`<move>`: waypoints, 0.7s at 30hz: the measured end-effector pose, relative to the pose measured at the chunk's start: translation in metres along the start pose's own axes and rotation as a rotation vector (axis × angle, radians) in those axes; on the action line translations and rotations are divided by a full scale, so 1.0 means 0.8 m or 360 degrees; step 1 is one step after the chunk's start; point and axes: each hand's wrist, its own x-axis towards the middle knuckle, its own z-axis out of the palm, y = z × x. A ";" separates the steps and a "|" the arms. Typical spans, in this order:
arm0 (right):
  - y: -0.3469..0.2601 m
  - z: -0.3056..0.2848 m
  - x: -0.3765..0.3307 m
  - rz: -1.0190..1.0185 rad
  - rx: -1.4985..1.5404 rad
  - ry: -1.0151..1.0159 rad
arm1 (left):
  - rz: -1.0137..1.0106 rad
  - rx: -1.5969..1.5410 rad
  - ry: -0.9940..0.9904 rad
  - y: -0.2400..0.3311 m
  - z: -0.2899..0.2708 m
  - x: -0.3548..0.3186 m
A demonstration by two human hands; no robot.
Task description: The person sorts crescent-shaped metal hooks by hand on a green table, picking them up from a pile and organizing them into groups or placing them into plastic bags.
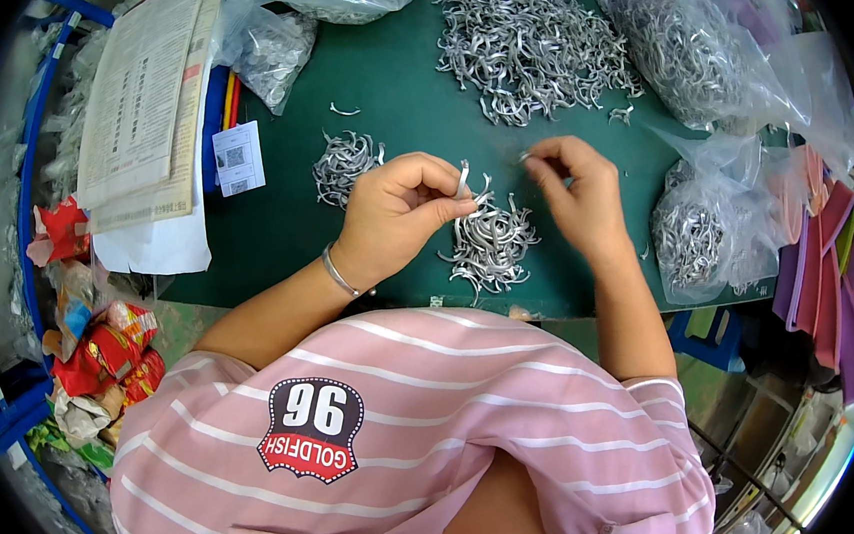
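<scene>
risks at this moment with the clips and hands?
1. The left hand pinches one metal clip at its tip only; it might slip into the small pile below.
2. The small pile lies close to the table edge; a forearm sweep could push clips off.
3. The right hand works beside open bags; snagging seems possible.

Left hand [398, 212] curled, thumb and forefinger pinched together; right hand [576, 191] just beside it, fingertips likewise pinched, both forearms bare
</scene>
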 end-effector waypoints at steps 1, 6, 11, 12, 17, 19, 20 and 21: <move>-0.017 0.003 -0.004 -0.0044 0.0109 -0.0032 | -0.0001 0.0007 0.0007 0.000 0.001 -0.001; -0.044 0.017 -0.020 -0.0390 0.0315 0.0221 | 0.0029 0.0021 -0.0043 0.000 0.005 0.003; -0.050 0.028 -0.025 -0.0526 0.0206 0.0379 | 0.0041 -0.0081 -0.0020 0.001 0.009 0.002; -0.049 0.032 -0.026 -0.0500 0.0180 0.0366 | 0.0038 -0.0046 -0.0016 0.002 0.008 0.000; -0.057 0.042 -0.032 -0.0362 0.0251 0.0226 | -0.0017 0.0194 0.0034 0.001 0.004 -0.004; -0.064 0.038 -0.033 -0.0239 0.0365 0.0083 | 0.0115 0.0470 0.0061 0.005 -0.003 -0.004; -0.063 0.036 -0.029 -0.0265 0.0288 0.0083 | 0.0181 0.0609 0.0079 0.007 -0.008 -0.005; -0.059 0.033 -0.022 -0.0291 0.0213 0.0081 | 0.0274 0.0652 0.0145 0.006 -0.018 -0.004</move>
